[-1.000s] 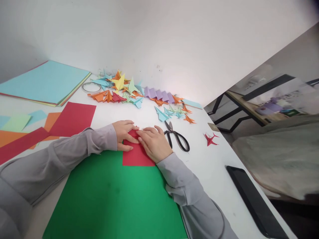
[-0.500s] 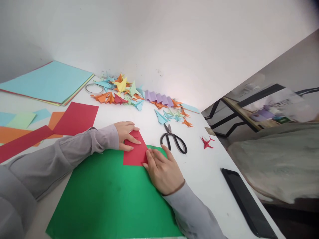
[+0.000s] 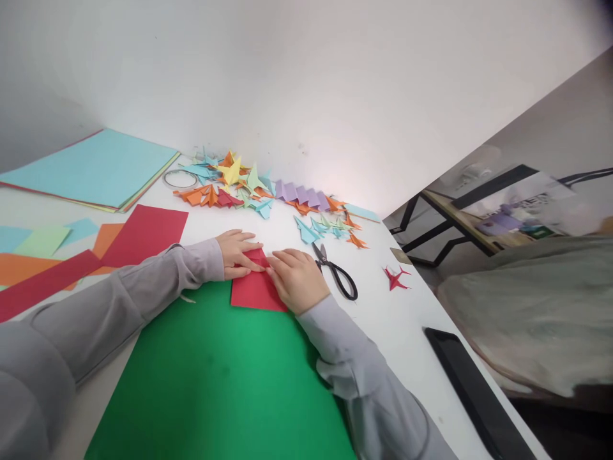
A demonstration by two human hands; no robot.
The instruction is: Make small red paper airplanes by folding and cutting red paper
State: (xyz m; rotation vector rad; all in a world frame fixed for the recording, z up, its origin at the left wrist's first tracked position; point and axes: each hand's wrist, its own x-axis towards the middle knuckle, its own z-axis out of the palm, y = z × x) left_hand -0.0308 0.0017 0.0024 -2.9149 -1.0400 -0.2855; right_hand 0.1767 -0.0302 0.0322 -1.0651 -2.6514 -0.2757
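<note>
A small red paper (image 3: 253,292), partly folded, lies on the far edge of a large green sheet (image 3: 215,383). My left hand (image 3: 237,252) rests on its upper left corner with the fingers laid flat over the fold. On the paper's right edge my right hand (image 3: 297,279) presses down, its fingertips meeting those of the left at the top. Both arms wear grey sleeves.
Black scissors (image 3: 336,273) lie just right of my right hand. A red folded figure (image 3: 395,278) and a black phone (image 3: 474,393) sit further right, near the table edge. At the back are a pile of folded paper figures (image 3: 230,182), a tape ring (image 3: 179,179), a paper stack (image 3: 96,166) and red sheets (image 3: 143,233).
My right hand slid down the red paper's right edge to its lower corner, then came back up to the top beside the left hand. The left hand stayed put.
</note>
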